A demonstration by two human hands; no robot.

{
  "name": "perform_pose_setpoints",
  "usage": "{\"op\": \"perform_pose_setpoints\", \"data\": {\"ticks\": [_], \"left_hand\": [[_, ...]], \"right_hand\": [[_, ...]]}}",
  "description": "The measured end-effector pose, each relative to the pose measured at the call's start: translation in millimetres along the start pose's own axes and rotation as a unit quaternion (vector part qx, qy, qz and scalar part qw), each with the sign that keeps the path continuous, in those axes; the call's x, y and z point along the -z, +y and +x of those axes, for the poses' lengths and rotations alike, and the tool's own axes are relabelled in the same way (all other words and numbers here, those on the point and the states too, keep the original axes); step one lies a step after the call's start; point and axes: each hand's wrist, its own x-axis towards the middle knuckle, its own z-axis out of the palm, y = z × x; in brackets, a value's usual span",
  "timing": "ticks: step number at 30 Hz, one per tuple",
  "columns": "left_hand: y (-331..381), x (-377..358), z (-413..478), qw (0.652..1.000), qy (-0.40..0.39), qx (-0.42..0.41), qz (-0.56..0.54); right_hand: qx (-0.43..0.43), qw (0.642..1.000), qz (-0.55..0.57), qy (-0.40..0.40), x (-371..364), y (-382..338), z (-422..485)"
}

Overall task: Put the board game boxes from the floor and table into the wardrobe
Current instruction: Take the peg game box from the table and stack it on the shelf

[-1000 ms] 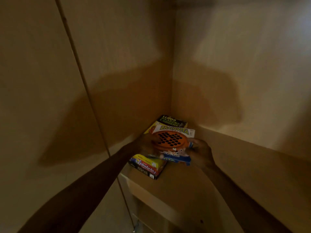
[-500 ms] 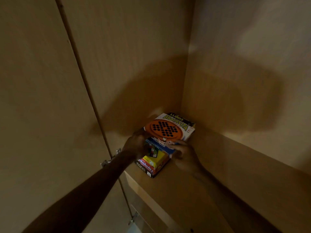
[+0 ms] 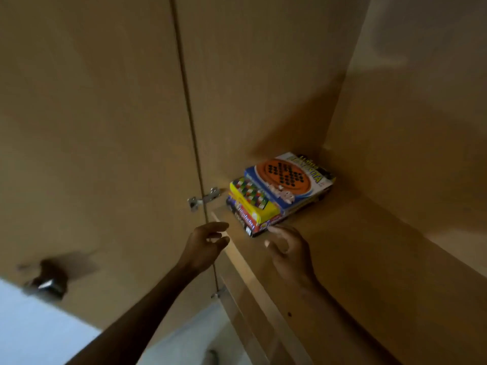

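A stack of board game boxes lies in the back left corner of the wardrobe shelf [image 3: 355, 254]. On top is the white and blue box with an orange peg board [image 3: 290, 179]. Beside it, nearer me, a yellow box with a coloured checker pattern [image 3: 251, 200] rests on a red and dark box [image 3: 245, 219]. My left hand [image 3: 204, 246] hovers empty over the shelf's front edge, fingers apart. My right hand [image 3: 288, 248] is just in front of the stack, fingers spread, holding nothing.
The open wardrobe door [image 3: 92, 127] stands at the left, with a metal hinge [image 3: 204, 198] by the shelf and a dark knob [image 3: 48, 279] low on it. The wardrobe's side wall [image 3: 408, 127] rises at the right. A pale floor [image 3: 39, 333] shows below.
Both hands have let go of the orange peg board box and drawn back toward me. The box now lies on the stack in the corner. The view has pulled away.
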Motion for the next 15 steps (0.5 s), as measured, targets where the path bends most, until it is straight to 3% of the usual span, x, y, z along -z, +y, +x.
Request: {"op": "perform_pose_setpoints", "data": {"ticks": [3,8,15], "left_hand": [[-28,16,-68,0.998,0.03,0.052,-0.036],[-84,49,-172,0.974,0.151,0.156,-0.07],[-134,109,-316,0.926,0.285,0.225,-0.101]], "right_hand": [[-0.014,0.997,0.025,-0.07,-28,1,-36],[-0.013,0.979,0.015,-0.205,-82,-10,-92],[0.035,0.927,0.008,-0.375,-171,-59,-193]]}}
